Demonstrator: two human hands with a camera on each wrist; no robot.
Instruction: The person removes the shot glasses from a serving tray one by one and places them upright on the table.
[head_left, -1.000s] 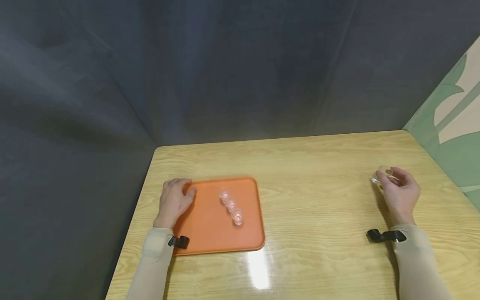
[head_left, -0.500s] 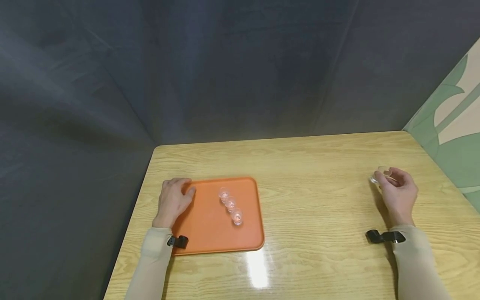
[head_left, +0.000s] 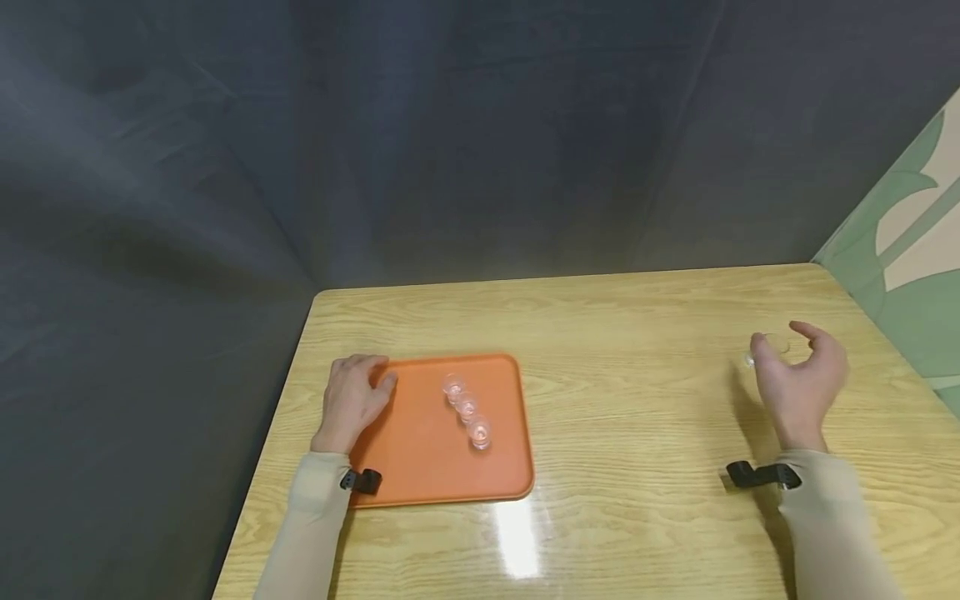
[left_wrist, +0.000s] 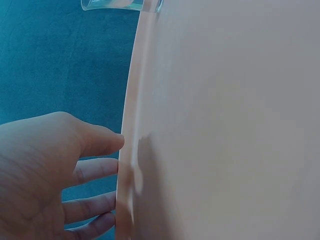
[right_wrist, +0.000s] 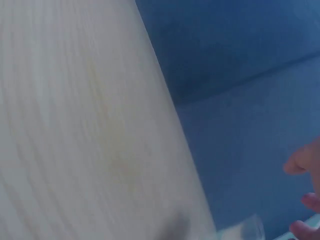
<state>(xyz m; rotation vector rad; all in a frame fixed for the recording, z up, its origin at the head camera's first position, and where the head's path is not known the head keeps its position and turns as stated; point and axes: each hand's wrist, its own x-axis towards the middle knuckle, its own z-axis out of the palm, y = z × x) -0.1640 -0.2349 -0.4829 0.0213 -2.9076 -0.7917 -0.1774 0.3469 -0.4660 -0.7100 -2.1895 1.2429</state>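
Note:
At the table's right side, my right hand (head_left: 801,379) has its thumb and index finger spread apart beside a small clear cup (head_left: 777,343), which is faint and partly hidden by the thumb. The right wrist view shows the rim of this clear cup (right_wrist: 247,230) low in the picture, with fingertips (right_wrist: 297,164) apart from it. My left hand (head_left: 351,404) rests at the left edge of the orange tray (head_left: 408,503); its loosely extended fingertips touch the tray's rim in the left wrist view. Three clear cups (head_left: 467,407) stand in a slanting row on the tray.
A wood-grain table (head_left: 630,400) carries everything. Dark curtain (head_left: 480,150) hangs behind its far edge and along the left. A green and beige patterned surface (head_left: 918,250) borders the right side. Part of a clear cup (left_wrist: 115,4) shows at the top of the left wrist view.
My right thumb and fingers have spread wide and let go of the clear cup, with the hand shifting slightly right. The left hand and the cups on the tray have stayed put.

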